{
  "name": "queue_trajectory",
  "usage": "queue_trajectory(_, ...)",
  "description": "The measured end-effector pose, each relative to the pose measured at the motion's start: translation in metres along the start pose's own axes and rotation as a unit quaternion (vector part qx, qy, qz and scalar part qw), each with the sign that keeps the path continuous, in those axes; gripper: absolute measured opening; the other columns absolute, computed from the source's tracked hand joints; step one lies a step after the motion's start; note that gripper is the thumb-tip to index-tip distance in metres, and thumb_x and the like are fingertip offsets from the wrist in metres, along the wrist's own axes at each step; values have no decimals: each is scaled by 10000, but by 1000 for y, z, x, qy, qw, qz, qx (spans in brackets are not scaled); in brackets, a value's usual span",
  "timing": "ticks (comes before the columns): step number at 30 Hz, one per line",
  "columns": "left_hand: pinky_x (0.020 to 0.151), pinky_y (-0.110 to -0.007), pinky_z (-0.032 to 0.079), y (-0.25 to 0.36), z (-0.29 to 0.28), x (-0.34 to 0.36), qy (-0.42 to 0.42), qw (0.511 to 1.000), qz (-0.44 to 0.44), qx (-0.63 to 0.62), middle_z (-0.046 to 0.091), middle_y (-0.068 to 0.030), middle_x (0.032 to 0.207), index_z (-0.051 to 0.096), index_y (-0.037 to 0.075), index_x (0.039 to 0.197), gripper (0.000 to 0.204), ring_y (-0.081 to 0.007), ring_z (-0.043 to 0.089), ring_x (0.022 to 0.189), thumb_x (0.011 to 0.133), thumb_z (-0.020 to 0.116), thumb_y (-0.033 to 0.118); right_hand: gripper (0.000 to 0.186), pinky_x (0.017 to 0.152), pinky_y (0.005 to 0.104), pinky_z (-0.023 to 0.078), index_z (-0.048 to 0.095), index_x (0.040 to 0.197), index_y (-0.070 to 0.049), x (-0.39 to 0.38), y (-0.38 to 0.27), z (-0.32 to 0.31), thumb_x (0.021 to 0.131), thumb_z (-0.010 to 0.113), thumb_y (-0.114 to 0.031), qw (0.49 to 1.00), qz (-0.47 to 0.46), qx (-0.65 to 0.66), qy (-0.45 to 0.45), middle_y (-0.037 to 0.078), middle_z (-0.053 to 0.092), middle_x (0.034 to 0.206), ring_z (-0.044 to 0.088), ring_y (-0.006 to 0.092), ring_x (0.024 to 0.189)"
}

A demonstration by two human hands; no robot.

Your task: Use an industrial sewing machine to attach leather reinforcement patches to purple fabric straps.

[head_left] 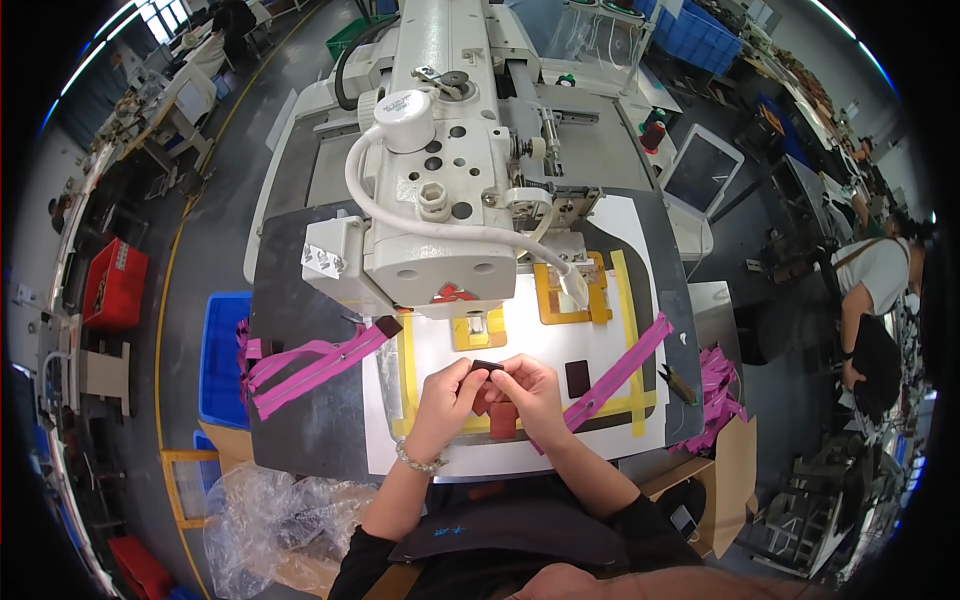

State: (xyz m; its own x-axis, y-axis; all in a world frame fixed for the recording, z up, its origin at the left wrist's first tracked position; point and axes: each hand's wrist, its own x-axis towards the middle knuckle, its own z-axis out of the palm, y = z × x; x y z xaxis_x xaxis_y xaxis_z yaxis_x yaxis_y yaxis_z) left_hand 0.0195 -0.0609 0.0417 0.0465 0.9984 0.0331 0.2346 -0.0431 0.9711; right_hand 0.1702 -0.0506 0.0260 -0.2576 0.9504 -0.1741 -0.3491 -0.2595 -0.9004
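My left hand (450,400) and my right hand (530,397) meet in front of the sewing head, both with fingers closed on a small dark piece (488,366). Just below them, reddish-brown patches (503,422) lie on the white board (470,455) bordered with yellow tape. A dark brown patch (577,378) lies right of my hands. A magenta zipper strip (625,365) runs diagonally past my right wrist, and more magenta zippers (305,375) lie at the left, one ending in a dark tab. A yellow fixture (478,335) sits under the head, another (555,300) to its right.
The large white sewing machine (440,250) stands ahead. Snips (677,383) rest at the table's right. A blue bin (220,360) stands left, crumpled plastic (270,520) below it, and a cardboard box (725,490) of magenta zippers lower right. A co-worker (870,290) bends at the far right.
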Motion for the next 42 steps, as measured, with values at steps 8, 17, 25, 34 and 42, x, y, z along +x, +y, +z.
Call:
queue_trajectory(8, 446, -276, 333, -6, 3, 1, 19, 1000, 1, 2, 443, -75, 534, 430, 1, 673, 330, -93, 384, 488, 922, 578, 158, 83, 632, 219, 528, 594, 922, 27, 0, -1, -1, 913, 591, -56, 1000, 7, -1, 7, 72, 659, 767, 628, 91, 678)
queue_trajectory(17, 435, -269, 334, -8, 1, 2, 12, 1000, 16, 11, 457, -65, 521, 426, 5, 641, 351, -81, 400, 474, 914, 593, 151, 70, 618, 214, 521, 586, 887, 16, 0, 2, -3, 913, 589, -50, 1000, 1, -6, 4, 77, 664, 774, 627, 88, 666)
queue_trajectory(25, 462, -274, 395, 2, -6, 4, -30, 998, 25, 45, 550, -94, 546, 513, -8, 666, 280, -126, 522, 490, 898, 590, 130, 86, 594, 202, 492, 576, 895, 15, 0, -4, -4, 913, 595, -66, 1000, 14, 9, -8, 59, 654, 775, 611, 78, 665)
queue_trajectory(34, 495, -276, 380, -2, -35, 6, -211, 960, 131, 128, 601, -73, 618, 555, -19, 690, 251, -118, 498, 518, 875, 610, 141, 79, 553, 202, 462, 587, 838, 38, 5, -32, -16, 879, 609, -25, 928, -43, -279, -245, 34, 621, 686, 588, 45, 636)
queue_trajectory(42, 514, -237, 389, -25, -5, -11, -83, 994, -33, -63, 589, -39, 624, 606, -4, 835, 195, -68, 493, 551, 927, 567, 163, 125, 556, 202, 488, 569, 823, 54, 8, -13, -13, 913, 570, -33, 970, -13, -207, -123, 71, 649, 692, 625, 79, 648)
